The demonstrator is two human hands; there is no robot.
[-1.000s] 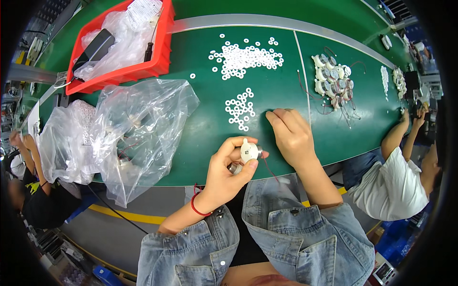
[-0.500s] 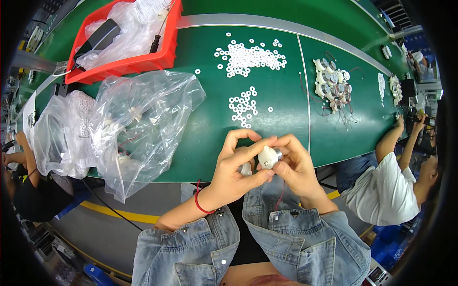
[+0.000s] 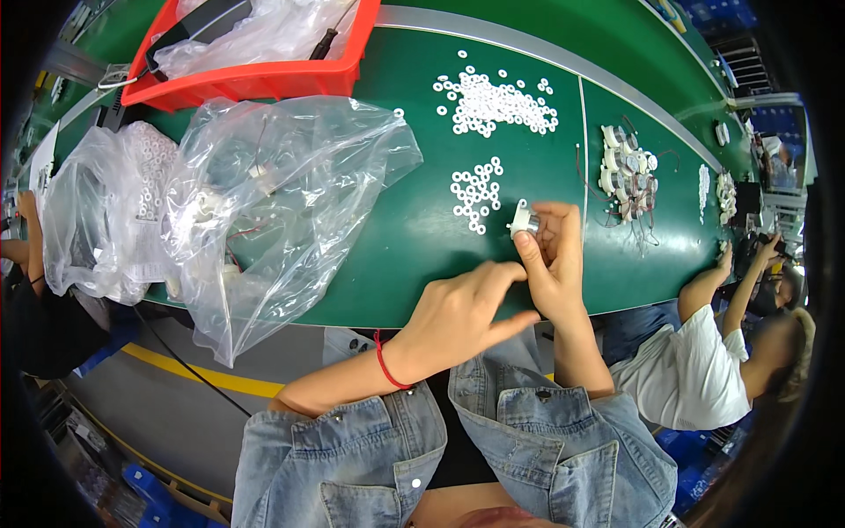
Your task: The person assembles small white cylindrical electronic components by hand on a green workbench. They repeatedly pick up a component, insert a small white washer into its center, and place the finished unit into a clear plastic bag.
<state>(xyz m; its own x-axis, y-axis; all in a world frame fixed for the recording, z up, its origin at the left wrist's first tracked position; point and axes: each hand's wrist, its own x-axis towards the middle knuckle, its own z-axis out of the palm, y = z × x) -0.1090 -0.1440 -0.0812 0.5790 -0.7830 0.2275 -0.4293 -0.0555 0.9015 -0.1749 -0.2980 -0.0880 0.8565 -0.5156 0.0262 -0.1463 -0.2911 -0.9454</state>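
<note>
My right hand (image 3: 557,268) grips a small motor (image 3: 526,223) with a white plastic housing and a silver metal body. The motor is held just right of a small cluster of white ring washers (image 3: 476,192) on the green table. Back of the hand up, my left hand (image 3: 462,310) hovers by the table's front edge, close to my right wrist. Its thumb and index finger stand apart, while the other fingers curl under, and what they hold is hidden. A larger heap of white washers (image 3: 497,104) lies farther back.
At the left, clear plastic bags (image 3: 308,176) hold washers and white motors. Behind them stands a red bin (image 3: 255,88) with plastic bags and a black-handled screwdriver (image 3: 324,44). Wired motors (image 3: 628,176) are piled at the right. A co-worker in a white shirt (image 3: 691,374) sits beyond.
My hands have parted. The right hand has carried the motor forward, nearer the small washer cluster. My left hand has turned palm down. The whole view has shifted slightly.
</note>
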